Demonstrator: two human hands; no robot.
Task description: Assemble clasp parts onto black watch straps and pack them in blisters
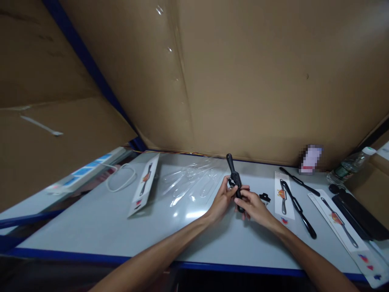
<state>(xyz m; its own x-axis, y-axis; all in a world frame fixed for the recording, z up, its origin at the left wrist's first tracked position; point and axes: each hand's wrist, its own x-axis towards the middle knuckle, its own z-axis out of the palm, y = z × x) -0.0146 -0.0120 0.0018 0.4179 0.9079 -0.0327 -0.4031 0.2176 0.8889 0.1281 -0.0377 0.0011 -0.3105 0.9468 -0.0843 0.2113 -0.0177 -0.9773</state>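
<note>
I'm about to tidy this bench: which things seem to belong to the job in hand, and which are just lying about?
Likely the job's:
- black tool, in the left hand and right hand
- small black part
- loose black frames
- printed cards
- clear plastic

Probably just lying about:
- bottle
- white cable

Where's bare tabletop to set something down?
Mainly front left, between the tilted card, the blue front edge and the left forearm; a smaller patch lies between the right forearm and the printed cards. Crowded: the right, with black spokeshave bodies and a bottle; clear plastic packaging lies mid-back.
</note>
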